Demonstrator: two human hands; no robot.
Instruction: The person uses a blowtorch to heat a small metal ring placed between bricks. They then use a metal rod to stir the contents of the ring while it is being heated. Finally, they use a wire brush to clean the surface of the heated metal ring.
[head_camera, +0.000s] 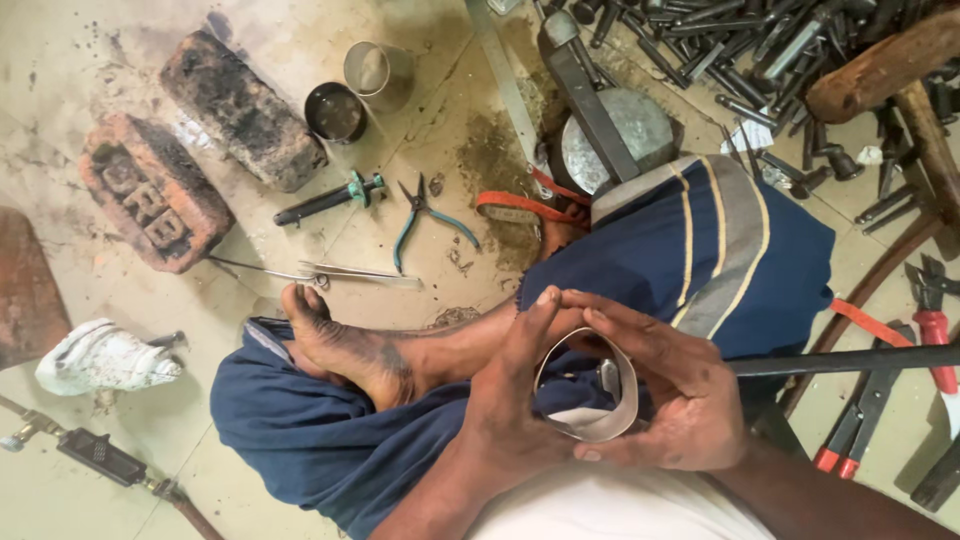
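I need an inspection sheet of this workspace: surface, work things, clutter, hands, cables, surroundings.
Surface: stained pale floor.
Work things: curved metal strip, bent into a loop, held between both hands.
Clutter: two bricks, two metal cups, pliers, tweezers, pile of dark punches, red-handled cutters.
Hands: left hand and right hand both grip the strip.
Cables: nothing seen.
Surroundings: person sits cross-legged in blue cloth; dark rod at right.

Floor-level metal workshop: punches heap (760, 40), pliers (425, 215), bricks (155, 190), stained floor (80, 60).
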